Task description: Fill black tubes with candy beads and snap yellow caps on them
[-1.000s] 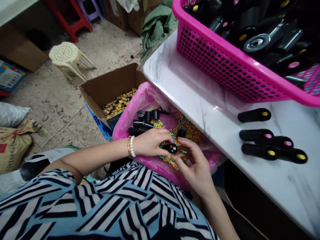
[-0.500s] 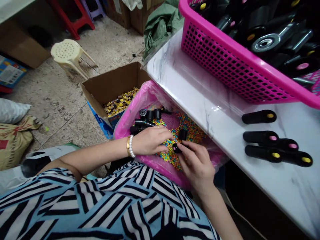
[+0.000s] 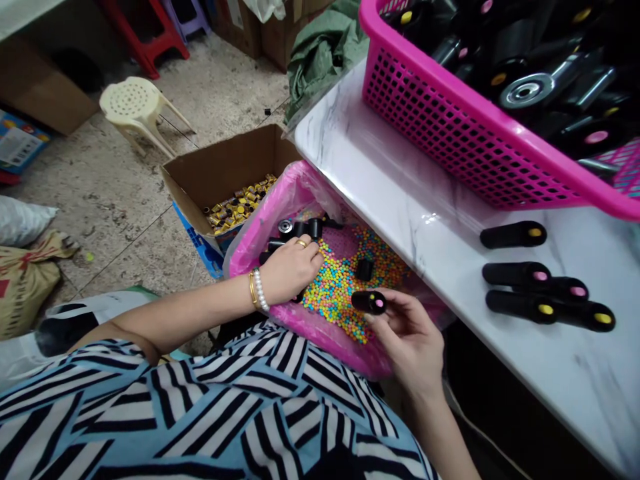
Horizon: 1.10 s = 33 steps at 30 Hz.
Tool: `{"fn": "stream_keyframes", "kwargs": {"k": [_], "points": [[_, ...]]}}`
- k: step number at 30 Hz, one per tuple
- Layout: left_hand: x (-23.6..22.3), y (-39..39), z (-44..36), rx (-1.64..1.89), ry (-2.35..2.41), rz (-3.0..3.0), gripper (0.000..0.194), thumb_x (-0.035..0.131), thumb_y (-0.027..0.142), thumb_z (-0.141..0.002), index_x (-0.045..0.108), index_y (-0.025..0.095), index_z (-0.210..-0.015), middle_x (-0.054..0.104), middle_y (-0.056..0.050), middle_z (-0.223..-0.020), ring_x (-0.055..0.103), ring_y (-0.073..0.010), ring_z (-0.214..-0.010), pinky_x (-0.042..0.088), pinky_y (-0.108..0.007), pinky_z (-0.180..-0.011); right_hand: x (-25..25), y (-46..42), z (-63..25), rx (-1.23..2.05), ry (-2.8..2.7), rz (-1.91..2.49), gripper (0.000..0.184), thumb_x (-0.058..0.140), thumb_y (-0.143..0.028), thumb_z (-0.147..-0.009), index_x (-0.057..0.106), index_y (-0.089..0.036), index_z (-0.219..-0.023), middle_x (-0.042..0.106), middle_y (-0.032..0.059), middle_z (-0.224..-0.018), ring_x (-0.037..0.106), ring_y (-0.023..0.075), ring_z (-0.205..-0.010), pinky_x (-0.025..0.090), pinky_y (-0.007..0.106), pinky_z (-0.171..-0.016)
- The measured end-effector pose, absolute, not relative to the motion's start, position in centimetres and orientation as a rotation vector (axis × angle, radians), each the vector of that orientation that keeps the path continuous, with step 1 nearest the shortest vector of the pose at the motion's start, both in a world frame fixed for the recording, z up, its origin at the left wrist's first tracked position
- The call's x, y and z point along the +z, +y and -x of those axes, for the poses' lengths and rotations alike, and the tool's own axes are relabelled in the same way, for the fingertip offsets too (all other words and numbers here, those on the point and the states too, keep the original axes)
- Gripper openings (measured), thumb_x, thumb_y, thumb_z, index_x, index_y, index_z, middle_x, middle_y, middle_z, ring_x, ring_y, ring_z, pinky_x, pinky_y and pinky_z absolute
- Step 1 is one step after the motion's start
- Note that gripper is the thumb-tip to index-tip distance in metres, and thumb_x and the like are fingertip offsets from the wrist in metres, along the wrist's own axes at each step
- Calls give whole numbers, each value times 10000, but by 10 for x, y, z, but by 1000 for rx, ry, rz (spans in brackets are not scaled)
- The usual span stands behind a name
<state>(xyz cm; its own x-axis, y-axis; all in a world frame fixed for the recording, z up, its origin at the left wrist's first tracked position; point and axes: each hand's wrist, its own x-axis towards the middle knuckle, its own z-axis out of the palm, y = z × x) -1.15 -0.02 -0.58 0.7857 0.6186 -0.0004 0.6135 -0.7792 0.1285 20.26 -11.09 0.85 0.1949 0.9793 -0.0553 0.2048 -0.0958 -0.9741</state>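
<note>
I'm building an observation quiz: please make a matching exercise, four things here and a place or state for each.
1. right hand
2. cream stool
3. left hand
4. small yellow cylinders

A. inside the open cardboard box
B. pearly bracelet at its wrist
C. holding a black pink-dotted piece
D. standing on the floor

Pairs: 1-C; 2-D; 3-B; 4-A

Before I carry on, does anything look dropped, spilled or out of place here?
Yes: a small dark piece lies alone on the floor near the green cloth, outside the open box; it may have been dropped. A yellow-green scrap lies near the tan sack. The black piece in the right hand shows no visible damage.
</note>
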Motion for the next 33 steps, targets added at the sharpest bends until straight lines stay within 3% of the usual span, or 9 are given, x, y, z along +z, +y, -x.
{"fn": "stream_keyframes", "kwargs": {"k": [4, 8, 12, 16, 19, 22, 26, 29, 33], "points": [[-7, 0, 12, 71, 987, -2845, 142, 546, 195, -953, 645, 96, -971, 615, -131, -974, 523, -282, -980, 458, -387, -818, 35, -106, -194, 802, -1191, 1531, 302, 781, -221, -772, 669, -201, -1051, 737, 52, -972, 724, 149, -770, 605, 242, -675], [-7, 0, 11, 115, 1074, -2831, 145, 551, 206, -952, 638, 96, -988, 605, -133, -978, 520, -277, -936, 471, -390, -800, 51, -78, -194, 231, -1109, 1743, 361, 792, -275, -757, 674, -155, -1076, 703, 28, -840, 649, 109, -558, 524, 214, -521], [-5, 0, 11, 87, 1179, -2808, 147, 550, 191, -948, 636, 83, -1001, 602, -138, -972, 529, -283, -916, 493, -399, -783, 57, -46, -205, -140, -1116, 2048, 361, 783, -383, -763, 670, -137, -1001, 698, 26, -794, 589, 101, -475, 538, 292, -625], [-2, 2, 13, -5, 1150, -2758, 148, 516, 129, -949, 635, 69, -1015, 608, -158, -1007, 544, -281, -933, 511, -410, -805, 50, -50, -205, -60, -1065, 1949, 427, 759, -376, -801, 596, -142, -1119, 702, 44, -857, 611, 110, -521, 518, 260, -558], [2, 3, 14, -26, 1140, -2658, 177, 461, 93, -958, 633, 69, -992, 625, -171, -1006, 562, -284, -959, 516, -435, -849, 34, -75, -196, -52, -1189, 1785, 275, 737, -265, -828, 627, -167, -1061, 665, 27, -809, 618, 113, -578, 491, 220, -507], [8, 0, 10, 166, 1111, -2405, 149, 563, 132, -926, 613, 78, -1057, 654, -149, -1006, 598, -268, -995, 515, -432, -912, 17, -95, -188, 252, -1565, 1687, 248, 696, -191, -859, 662, -203, -1104, 693, 65, -968, 680, 152, -765, 562, 244, -614], [12, -7, -1, 383, 1005, -1777, 422, 755, 222, -817, 537, 139, -1169, 699, -35, -931, 678, -157, -818, 564, -280, -764, 2, -97, -184, 738, -1828, 1469, 469, 650, -230, -906, 550, -249, -1363, 622, 104, -1324, 659, 215, -1126, 607, 330, -860], [10, -7, -6, 365, 946, -1635, 413, 767, 223, -808, 535, 147, -1141, 718, -17, -894, 691, -136, -742, 559, -248, -703, -5, -94, -186, 796, -1845, 1475, 424, 660, -248, -899, 589, -264, -1317, 682, 72, -1206, 691, 196, -1038, 610, 316, -842], [11, -1, 2, 397, 833, -2146, 249, 674, 281, -897, 613, 122, -1078, 710, -110, -1019, 660, -229, -974, 522, -379, -907, -21, -98, -197, 586, -1867, 1600, 365, 667, -307, -884, 649, -218, -1238, 626, 122, -1195, 662, 231, -1044, 602, 356, -833]]}}
